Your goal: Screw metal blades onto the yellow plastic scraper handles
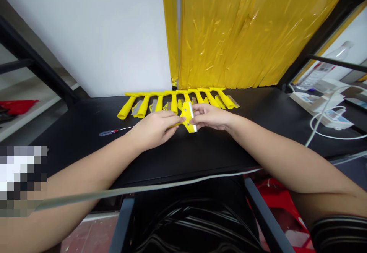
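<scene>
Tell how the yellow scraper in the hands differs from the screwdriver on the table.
The scraper is yellow with a silvery edge; the screwdriver has a bluish handle with a red band. The scraper's head is broad, while the screwdriver's shaft is thin. The left hand holds the scraper, the right hand touching its edge; the screwdriver lies on the black table. Both show silvery parts.

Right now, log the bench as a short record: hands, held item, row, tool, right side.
held item: yellow scraper with silver edge
left hand: gripping the scraper's handle
right hand: fingertips at the silver edge
row: yellow scrapers along the far side of the black table
tool: screwdriver, tip hidden
right side: clear bottle
</scene>
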### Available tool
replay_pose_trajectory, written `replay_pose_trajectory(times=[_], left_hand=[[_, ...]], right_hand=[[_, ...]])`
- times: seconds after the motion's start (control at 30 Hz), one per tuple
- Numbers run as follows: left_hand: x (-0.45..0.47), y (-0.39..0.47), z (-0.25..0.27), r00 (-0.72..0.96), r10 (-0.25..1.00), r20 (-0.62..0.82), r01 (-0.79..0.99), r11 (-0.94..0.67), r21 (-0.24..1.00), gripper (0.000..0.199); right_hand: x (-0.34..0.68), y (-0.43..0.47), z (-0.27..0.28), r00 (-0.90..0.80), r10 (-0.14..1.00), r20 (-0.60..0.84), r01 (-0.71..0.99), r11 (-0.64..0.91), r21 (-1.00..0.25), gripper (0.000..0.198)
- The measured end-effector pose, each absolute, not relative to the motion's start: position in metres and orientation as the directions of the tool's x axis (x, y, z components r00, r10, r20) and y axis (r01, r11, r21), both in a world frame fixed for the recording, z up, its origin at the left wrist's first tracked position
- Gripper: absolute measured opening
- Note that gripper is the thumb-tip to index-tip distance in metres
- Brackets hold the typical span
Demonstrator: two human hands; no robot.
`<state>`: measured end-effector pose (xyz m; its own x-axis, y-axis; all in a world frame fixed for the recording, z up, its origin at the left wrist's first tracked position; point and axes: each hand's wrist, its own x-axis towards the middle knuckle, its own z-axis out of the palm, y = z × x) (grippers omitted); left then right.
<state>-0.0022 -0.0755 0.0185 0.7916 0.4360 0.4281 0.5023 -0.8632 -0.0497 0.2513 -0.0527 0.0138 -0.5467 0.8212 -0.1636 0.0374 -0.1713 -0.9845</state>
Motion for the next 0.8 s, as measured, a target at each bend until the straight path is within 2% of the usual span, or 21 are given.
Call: replay_pose_trajectory(times=[0.47, 0.67, 0.8], left_hand=[[-0.002, -0.075, 0.016, 0.78, 0.483, 0.398, 0.54, -0.841, -0.039, 0.032], [-0.003, -0.074, 0.014, 0.751, 0.524, 0.403, 0.567, -0.824, 0.016, 0.031], [-0.004, -0.074, 0.015, 0.744, 0.536, 0.398, 0.575, -0.817, 0.025, 0.03]], right_hand=[[0.24, -0.057, 0.005, -0.478, 0.874, -0.093, 0.022, -0.094, -0.995, 0.047], [0.246, -0.055, 0.0, -0.449, 0.888, 0.094, 0.049, 0.13, -0.99, 0.057], [0.25, -0.056, 0.002, -0.542, 0.827, 0.149, 0.125, 0.254, -0.959, 0.037]])
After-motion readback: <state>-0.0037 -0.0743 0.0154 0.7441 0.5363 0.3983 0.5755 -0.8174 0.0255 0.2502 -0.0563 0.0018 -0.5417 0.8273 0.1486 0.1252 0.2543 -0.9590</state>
